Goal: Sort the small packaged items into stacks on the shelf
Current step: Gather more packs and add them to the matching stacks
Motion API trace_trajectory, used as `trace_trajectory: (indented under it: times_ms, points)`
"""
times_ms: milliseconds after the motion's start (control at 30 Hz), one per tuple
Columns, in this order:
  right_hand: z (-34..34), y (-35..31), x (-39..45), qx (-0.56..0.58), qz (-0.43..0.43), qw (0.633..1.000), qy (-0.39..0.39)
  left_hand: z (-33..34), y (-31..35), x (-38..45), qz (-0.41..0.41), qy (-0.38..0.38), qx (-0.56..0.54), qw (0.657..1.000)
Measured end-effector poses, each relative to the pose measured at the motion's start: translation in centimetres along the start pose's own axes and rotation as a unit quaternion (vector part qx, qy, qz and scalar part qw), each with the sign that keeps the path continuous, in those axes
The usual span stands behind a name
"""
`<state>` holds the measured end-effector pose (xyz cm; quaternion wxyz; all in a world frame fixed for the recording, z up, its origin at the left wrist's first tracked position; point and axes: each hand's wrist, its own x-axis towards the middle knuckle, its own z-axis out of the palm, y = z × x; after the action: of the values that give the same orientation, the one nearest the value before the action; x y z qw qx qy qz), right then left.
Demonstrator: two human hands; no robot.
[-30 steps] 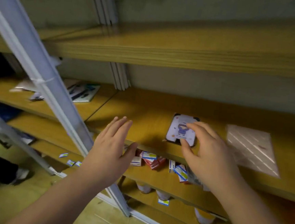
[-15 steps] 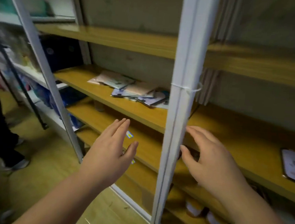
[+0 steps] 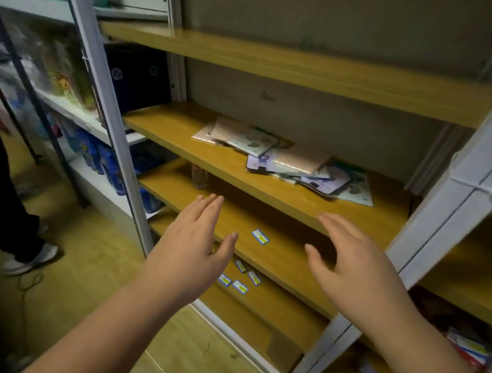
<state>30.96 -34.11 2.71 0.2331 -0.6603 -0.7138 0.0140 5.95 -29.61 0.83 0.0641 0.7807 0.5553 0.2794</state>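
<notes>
Yellow-brown laminate boards form the shelf (image 3: 184, 130), held in a pale painted metal frame with angled uprights (image 3: 108, 109). On the middle board, toward its back and right, lies a loose heap of flat packaged items (image 3: 288, 163): thin rectangular cards in glossy sleeves, overlapping at odd angles, some pale pink, some lilac with a small printed figure. One board below the heap, a single small blue-edged packet (image 3: 260, 237) lies flat, and lower again four similar little packets (image 3: 239, 278) sit close together. A small clear container, perhaps a jar, stands in shadow at the left end of the board under the heap (image 3: 199, 176); the view there is too dim to be sure. Both hands hover in front of the shelf below the heap, palms down, empty: the left hand (image 3: 195, 241) with fingers straight and together, thumb spread; the right hand (image 3: 348, 257) flat with fingers slightly splayed. Neither touches any board.
</notes>
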Motion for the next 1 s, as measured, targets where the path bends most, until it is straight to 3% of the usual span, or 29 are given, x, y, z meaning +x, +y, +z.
trace_trajectory:
  times_ms: [533,767,1000]
  points:
    - [7.2,-1.4,18.6,0.043,0.002,0.999,0.015,1.3,-8.9,15.8,-0.034,-0.043,0.029,0.998]
    - [9.2,-1.6,23.7,0.03,0.044,0.998,0.016,3.4,-13.3,22.9,-0.071,-0.124,-0.047,0.989]
    - [11.2,-3.3,25.3,0.002,0.119,0.993,0.022,7.7,-19.0,35.3,-0.11,-0.112,-0.101,0.982]
